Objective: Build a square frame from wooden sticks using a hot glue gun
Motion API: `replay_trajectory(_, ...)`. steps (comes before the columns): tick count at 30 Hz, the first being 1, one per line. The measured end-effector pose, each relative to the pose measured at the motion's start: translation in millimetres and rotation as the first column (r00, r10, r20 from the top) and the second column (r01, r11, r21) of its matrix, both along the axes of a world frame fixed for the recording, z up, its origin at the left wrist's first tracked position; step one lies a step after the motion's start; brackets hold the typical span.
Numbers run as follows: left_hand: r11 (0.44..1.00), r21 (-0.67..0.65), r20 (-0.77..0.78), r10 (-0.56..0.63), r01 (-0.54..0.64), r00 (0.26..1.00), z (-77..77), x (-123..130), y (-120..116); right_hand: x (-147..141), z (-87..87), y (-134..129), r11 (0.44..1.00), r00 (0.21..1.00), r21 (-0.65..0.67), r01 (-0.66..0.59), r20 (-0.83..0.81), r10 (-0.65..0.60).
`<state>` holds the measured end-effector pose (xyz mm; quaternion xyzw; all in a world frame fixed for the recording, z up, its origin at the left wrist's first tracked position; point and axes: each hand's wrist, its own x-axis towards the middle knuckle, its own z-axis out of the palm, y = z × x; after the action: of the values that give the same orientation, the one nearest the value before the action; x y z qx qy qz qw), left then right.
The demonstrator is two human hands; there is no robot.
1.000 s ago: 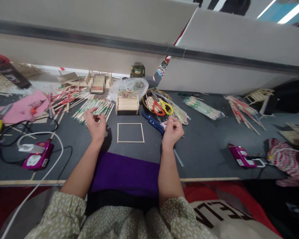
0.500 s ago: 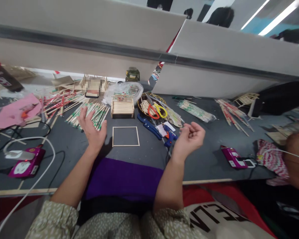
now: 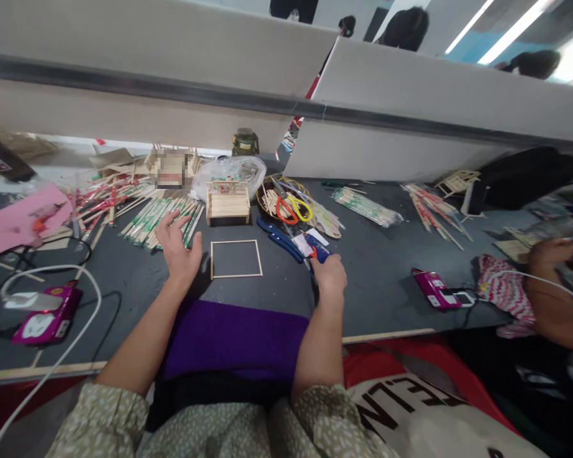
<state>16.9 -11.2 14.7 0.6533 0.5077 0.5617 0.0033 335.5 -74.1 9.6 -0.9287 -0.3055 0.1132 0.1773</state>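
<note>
My left hand [image 3: 180, 251] hovers with its fingers spread, just in front of a pile of green-wrapped wooden sticks [image 3: 146, 222]. It holds nothing. To its right, a rectangular frame of thin sticks [image 3: 236, 276] lies flat on the grey table. My right hand [image 3: 330, 275] is closed round the blue glue gun [image 3: 321, 253], most of whose handle it hides. Blue pliers [image 3: 281, 239] lie beside the glue gun. Behind the frame stands a small bench-like model made of sticks [image 3: 228, 205].
A basket [image 3: 263, 202] holds short sticks, with orange-and-yellow-handled scissors [image 3: 293, 210] on it. Packed sticks [image 3: 367, 207] lie at the back right. Purple boxes [image 3: 48, 313] with cables sit at both sides. Another person's arm [image 3: 554, 286] rests at the far right.
My right hand has moved left and down onto the glue gun and closed round it. The left hand stays raised and open. The view has shifted slightly.
</note>
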Motion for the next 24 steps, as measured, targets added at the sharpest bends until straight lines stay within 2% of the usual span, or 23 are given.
replay_trajectory(7, 1.0, -0.003, -0.021, -0.006, 0.006, 1.0, 0.0, 2, -1, 16, -8.7, -11, 0.984, 1.0, 0.176, 0.011, 0.018, -0.015)
replay_trajectory(11, 1.0, 0.017, -0.034, -0.017, 0.017, 0.999, -0.9, 3, -1, 22, -11.6, -15, 0.927, 0.999, 0.371, 0.046, 0.01, -0.053)
replay_trajectory(18, 0.999, -0.022, -0.021, -0.05, 0.049, 0.999, 0.4, 4, -1, 21, -20.7, -10, 0.839, 0.982, 0.518, 0.166, -0.166, -0.092)
replay_trajectory(21, 0.998, -0.022, -0.033, -0.059, 0.059, 0.998, -0.8, 4, -2, 15, -20.5, -9, 0.761, 0.92, 0.58, 0.29, -0.389, -0.054)
replay_trajectory(24, 0.998, -0.014, -0.055, -0.058, 0.057, 0.997, -1.4, 5, -3, 9, -13.1, -8, 0.623, 0.814, 0.657, 0.425, -0.578, 0.056)
